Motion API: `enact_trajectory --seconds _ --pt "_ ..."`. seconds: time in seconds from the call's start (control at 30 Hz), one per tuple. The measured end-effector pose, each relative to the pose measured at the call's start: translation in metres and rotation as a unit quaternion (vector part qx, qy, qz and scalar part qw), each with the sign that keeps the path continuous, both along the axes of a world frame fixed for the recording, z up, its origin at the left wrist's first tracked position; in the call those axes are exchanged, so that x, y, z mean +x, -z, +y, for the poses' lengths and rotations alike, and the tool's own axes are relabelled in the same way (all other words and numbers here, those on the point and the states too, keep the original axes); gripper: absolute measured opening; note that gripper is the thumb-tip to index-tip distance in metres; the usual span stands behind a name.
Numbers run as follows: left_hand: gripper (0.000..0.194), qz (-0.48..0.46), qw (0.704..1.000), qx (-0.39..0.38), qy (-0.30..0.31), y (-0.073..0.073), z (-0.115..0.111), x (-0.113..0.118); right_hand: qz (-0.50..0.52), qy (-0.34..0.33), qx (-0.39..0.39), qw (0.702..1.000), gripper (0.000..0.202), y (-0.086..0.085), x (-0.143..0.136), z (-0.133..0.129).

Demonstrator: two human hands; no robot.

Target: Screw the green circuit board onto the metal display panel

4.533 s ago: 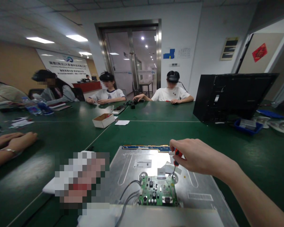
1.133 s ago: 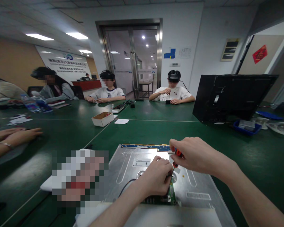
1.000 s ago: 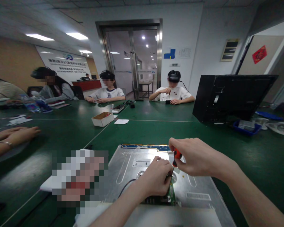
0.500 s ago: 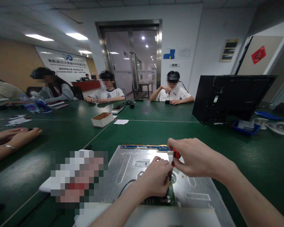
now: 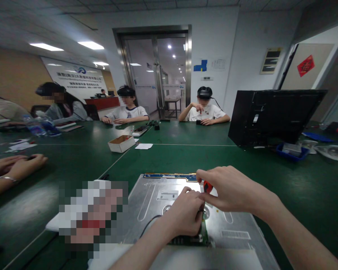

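1. Nearest the wearer, at six o'clock from the circuit board (image 5: 205,233), a pale, smooth plate (image 5: 222,255) lies across the metal panel (image 5: 224,225). The board, flat and green with small raised parts, rests on that panel, mostly hidden under the left hand.
2. The left hand (image 5: 186,210) comes in from seven o'clock, its fingers bunched low at the board's far right corner, seemingly to steady the tool's foot; whether they pinch anything, I cannot tell.
3. The right hand (image 5: 232,189) arches in from three o'clock, fingers closed on the screwdriver (image 5: 207,186). Held from above, the handle probably stays in line with its lower end. It is rounded, orange-red and black, likely plastic.
4. A thin dark cable (image 5: 150,224) curves away at nine o'clock, perhaps routed sideways to leave the board's top free.
5. The panel is flat, shiny sheet metal with pressed grooves; a slim blue strip (image 5: 169,176) edges it toward eleven o'clock.
6. Farther out on the glossy green bench (image 5: 171,155), an open cardboard box (image 5: 126,145) sits near eleven o'clock, and a black monitor (image 5: 273,116) stands at one, its ribbed back facing here.
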State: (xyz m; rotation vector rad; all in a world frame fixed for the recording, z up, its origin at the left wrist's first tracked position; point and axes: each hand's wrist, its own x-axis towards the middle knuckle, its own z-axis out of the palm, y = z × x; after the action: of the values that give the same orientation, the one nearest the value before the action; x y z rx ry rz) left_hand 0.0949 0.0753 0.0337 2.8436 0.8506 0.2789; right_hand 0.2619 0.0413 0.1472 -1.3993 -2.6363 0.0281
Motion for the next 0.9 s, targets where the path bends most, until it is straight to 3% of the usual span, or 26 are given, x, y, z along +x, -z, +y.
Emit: enact_trajectory --seconds 0.1,0.23,0.33,0.4,0.57,0.67,0.8,0.9 --pt "0.009 -0.003 1.000 0.001 -0.003 -0.0013 -0.0012 -0.0004 -0.026 0.019 -0.003 0.999 0.027 0.0007 -0.0006 0.0021" --pt "0.013 -0.009 1.000 -0.003 -0.012 -0.0001 -0.0013 -0.0011 -0.032 0.019 -0.006 0.999 0.008 0.0005 0.0011 0.0009" --pt "0.015 -0.014 1.000 -0.010 -0.013 0.0010 -0.0006 -0.0012 -0.007 0.004 -0.008 1.000 0.017 -0.0001 0.0022 -0.0017" --pt "0.012 -0.010 1.000 -0.007 -0.013 0.0009 -0.0004 -0.0009 -0.003 -0.005 -0.003 1.000 0.012 -0.0006 0.0019 -0.0019" --pt "0.006 -0.003 1.000 0.006 -0.014 -0.0004 -0.0011 -0.0004 -0.031 0.022 0.000 0.999 0.022 -0.0001 0.0008 0.0033" --pt "0.009 -0.007 1.000 0.002 -0.014 0.0000 -0.0013 -0.0005 -0.029 0.027 0.008 0.999 0.008 0.0009 0.0028 0.0047" --pt "0.013 -0.014 1.000 -0.014 -0.008 0.0014 -0.0005 -0.0006 -0.002 -0.001 0.000 1.000 0.014 0.0009 0.0050 0.0024" --pt "0.005 -0.007 1.000 -0.007 -0.010 0.0019 0.0000 -0.0003 -0.001 0.002 -0.003 1.000 0.011 0.0009 0.0038 0.0026"
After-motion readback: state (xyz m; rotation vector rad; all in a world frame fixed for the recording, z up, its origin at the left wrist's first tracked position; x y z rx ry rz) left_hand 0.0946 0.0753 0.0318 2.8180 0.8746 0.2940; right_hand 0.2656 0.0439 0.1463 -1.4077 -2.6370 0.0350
